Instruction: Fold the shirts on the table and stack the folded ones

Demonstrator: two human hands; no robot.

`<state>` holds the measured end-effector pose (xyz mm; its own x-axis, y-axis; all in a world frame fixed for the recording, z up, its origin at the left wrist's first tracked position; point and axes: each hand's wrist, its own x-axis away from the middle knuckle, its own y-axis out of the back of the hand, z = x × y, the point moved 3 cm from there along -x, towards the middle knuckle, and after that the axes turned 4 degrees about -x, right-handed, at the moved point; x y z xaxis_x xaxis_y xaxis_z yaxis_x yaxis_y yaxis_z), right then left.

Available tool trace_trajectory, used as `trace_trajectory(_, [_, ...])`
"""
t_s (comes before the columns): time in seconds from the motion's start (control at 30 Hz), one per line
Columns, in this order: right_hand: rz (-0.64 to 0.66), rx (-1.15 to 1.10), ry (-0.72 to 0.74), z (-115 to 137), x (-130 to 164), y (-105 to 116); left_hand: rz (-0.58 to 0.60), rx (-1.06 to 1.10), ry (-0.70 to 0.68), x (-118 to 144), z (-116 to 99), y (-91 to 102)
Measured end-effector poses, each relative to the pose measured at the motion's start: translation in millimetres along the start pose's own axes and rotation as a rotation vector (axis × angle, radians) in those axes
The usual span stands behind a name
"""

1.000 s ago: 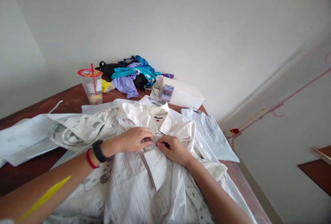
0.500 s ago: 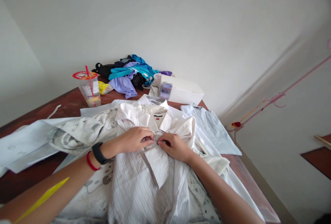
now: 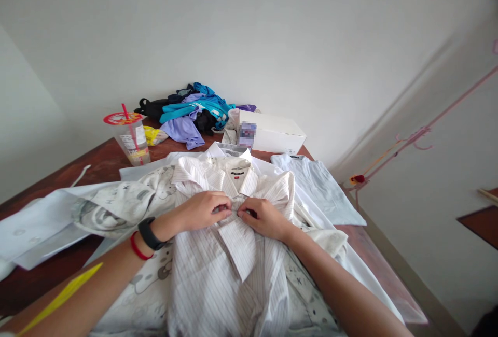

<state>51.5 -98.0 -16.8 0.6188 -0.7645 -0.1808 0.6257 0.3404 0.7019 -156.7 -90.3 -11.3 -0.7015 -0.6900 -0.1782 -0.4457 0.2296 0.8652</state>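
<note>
A white striped shirt point(image 3: 218, 280) lies face up in front of me, its collar toward the wall. My left hand point(image 3: 206, 209) pinches the cloth of its front opening just below the collar, thumb against curled fingers. Close by on the right, my right hand point(image 3: 264, 216) grips the opposite edge, also with bent fingers; only a small gap parts the two. Whether a button sits between the fingertips is too small to tell. A striped sleeve cuff point(image 3: 239, 251) rests across the shirt below my hands. Underneath is a white garment with grey cartoon print point(image 3: 150, 285).
On the brown table point(image 3: 99, 158) stand a plastic cup with a red straw point(image 3: 134, 142), a heap of blue, purple and black clothes point(image 3: 194, 114) and a white box point(image 3: 278, 132). A folded pale blue shirt point(image 3: 319, 186) lies right. Pink hooked rod point(image 3: 420, 135) beyond the edge.
Both hands keep their hold at the same spot on the striped shirt. The view has shifted slightly; little else differs.
</note>
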Motion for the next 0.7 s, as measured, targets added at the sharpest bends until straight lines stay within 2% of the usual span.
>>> trace_trajectory(0.4, [0.001, -0.009, 0.007, -0.8, 1.3, -0.8, -0.002, 0.015, 0.009, 2.6, -5.9, 5.2])
trace_trajectory(0.63, [-0.003, -0.031, 0.011, -0.2, 1.8, -0.5, 0.0, 0.012, 0.025, 4.3, -2.0, 0.7])
trace_trajectory(0.7, [-0.009, -0.053, -0.002, -0.4, 1.7, 0.8, -0.058, 0.029, 0.018, 4.3, -0.5, 3.7])
